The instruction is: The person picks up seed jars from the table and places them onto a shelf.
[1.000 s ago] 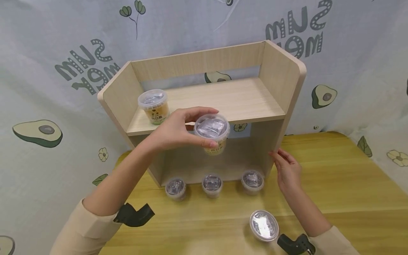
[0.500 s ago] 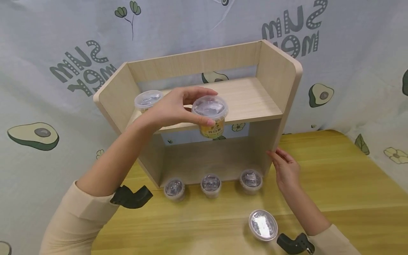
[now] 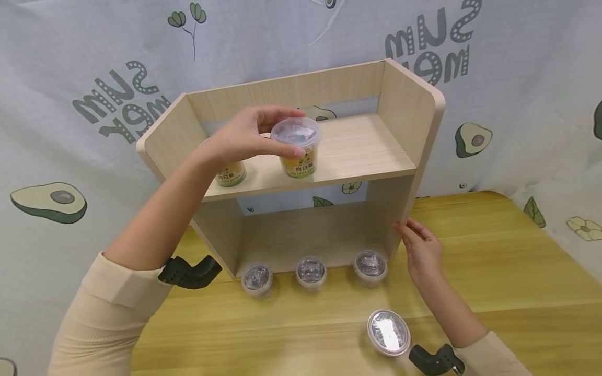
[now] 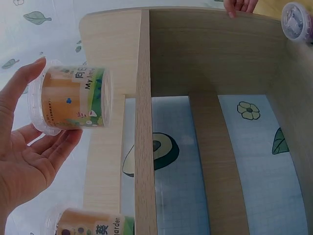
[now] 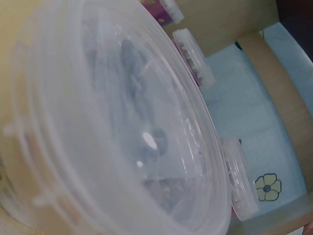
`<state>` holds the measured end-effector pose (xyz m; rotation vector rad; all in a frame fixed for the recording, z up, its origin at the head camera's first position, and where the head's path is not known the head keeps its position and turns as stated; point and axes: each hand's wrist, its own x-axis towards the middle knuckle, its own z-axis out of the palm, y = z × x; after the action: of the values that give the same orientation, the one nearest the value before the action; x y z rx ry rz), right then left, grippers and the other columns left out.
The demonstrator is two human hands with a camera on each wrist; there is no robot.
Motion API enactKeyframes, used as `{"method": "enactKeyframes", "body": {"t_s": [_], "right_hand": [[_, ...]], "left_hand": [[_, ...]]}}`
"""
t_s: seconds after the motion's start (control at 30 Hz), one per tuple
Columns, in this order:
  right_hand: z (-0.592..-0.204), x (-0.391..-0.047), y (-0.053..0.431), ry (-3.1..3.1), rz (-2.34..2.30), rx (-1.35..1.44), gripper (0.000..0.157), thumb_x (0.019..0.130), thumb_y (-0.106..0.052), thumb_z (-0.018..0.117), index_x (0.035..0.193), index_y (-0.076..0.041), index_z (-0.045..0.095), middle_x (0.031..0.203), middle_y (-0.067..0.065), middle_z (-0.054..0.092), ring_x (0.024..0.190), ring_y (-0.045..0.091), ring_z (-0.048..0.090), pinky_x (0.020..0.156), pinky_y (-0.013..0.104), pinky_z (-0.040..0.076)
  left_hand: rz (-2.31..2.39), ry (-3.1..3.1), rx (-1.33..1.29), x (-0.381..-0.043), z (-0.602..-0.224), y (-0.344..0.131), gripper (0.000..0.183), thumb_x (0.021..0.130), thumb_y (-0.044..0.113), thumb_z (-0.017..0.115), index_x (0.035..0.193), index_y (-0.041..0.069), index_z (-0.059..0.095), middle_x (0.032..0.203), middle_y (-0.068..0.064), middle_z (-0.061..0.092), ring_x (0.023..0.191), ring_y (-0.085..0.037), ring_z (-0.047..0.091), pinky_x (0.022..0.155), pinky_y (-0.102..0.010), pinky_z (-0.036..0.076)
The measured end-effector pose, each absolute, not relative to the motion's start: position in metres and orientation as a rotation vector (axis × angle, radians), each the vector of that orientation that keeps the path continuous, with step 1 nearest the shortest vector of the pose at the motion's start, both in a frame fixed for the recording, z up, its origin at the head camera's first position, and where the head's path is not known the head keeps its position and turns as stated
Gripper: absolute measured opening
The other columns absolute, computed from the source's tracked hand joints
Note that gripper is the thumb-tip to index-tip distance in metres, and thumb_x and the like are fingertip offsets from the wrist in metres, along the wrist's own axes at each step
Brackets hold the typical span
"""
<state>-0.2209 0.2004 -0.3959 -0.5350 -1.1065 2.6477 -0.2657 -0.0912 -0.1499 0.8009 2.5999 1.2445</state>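
Hanging nearly upright over the middle of the shelf's upper board, the held cup (image 3: pixel 303 164) is pinched in the left hand (image 3: pixel 246 137), thumb on the near side, fingers behind, spread only as wide as the cup; a gap shows beneath it in the left wrist view. Its label is yellow and green. Just beside it, partly behind the wrist, a matching cup (image 3: pixel 231 175) stands at the left end of the shelf (image 3: pixel 362 149). The right hand (image 3: pixel 423 250) grips the front edge of the right side panel (image 3: pixel 410 177) between thumb and fingers. Three tubs (image 3: pixel 311 271) stand in a spaced row before the lower bay, on the table (image 3: pixel 498 266); a fourth tub (image 3: pixel 388 332) sits nearer the person. Printed cloth (image 3: pixel 282 36) hangs behind.
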Motion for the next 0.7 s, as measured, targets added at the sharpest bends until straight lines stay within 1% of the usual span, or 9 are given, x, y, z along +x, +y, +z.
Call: {"method": "enactKeyframes", "body": {"t_s": [0.13,0.27,0.4,0.5,0.7], "right_hand": [[-0.396,-0.221,0.200,-1.097,2.646,-0.542,0.020,0.075,0.015,0.065,0.073,-0.005,0.069,0.079,0.002,0.065,0.079,0.010,0.064,0.077,0.017,0.051],[-0.396,-0.222,0.200,-1.107,2.641,-0.557,0.019,0.074,0.014,0.067,0.074,-0.005,0.069,0.080,0.002,0.064,0.079,0.010,0.063,0.077,0.017,0.051],[-0.397,-0.222,0.200,-1.155,2.628,-0.581,0.019,0.076,0.011,0.067,0.074,-0.007,0.069,0.080,0.000,0.065,0.078,0.009,0.063,0.077,0.016,0.051],[-0.397,-0.221,0.199,-1.173,2.620,-0.582,0.020,0.078,0.011,0.065,0.073,-0.008,0.069,0.078,0.000,0.065,0.077,0.008,0.063,0.077,0.015,0.050],[-0.396,-0.220,0.199,-1.161,2.610,-0.598,0.021,0.078,0.012,0.064,0.073,-0.008,0.069,0.077,0.000,0.065,0.076,0.008,0.063,0.077,0.015,0.050]], "left_hand": [[1.166,2.631,0.822,-0.272,-0.149,-0.091,0.065,0.073,0.024,0.077,0.132,0.017,0.050,0.126,0.001,0.055,0.110,-0.011,0.052,0.094,-0.032,0.042],[1.050,2.661,0.830,-0.278,-0.148,-0.088,0.064,0.074,0.023,0.075,0.132,0.015,0.049,0.125,-0.001,0.054,0.110,-0.013,0.051,0.095,-0.031,0.041],[0.971,2.678,0.785,-0.284,-0.147,-0.085,0.063,0.074,0.023,0.074,0.132,0.014,0.048,0.125,-0.003,0.052,0.106,-0.016,0.050,0.091,-0.032,0.042],[0.942,2.684,0.733,-0.287,-0.147,-0.084,0.063,0.075,0.024,0.073,0.132,0.014,0.047,0.127,-0.004,0.050,0.107,-0.018,0.048,0.092,-0.033,0.042],[0.869,2.658,0.662,-0.290,-0.148,-0.084,0.061,0.079,0.027,0.068,0.134,0.014,0.042,0.135,-0.005,0.043,0.116,-0.017,0.043,0.100,-0.037,0.036]]}}
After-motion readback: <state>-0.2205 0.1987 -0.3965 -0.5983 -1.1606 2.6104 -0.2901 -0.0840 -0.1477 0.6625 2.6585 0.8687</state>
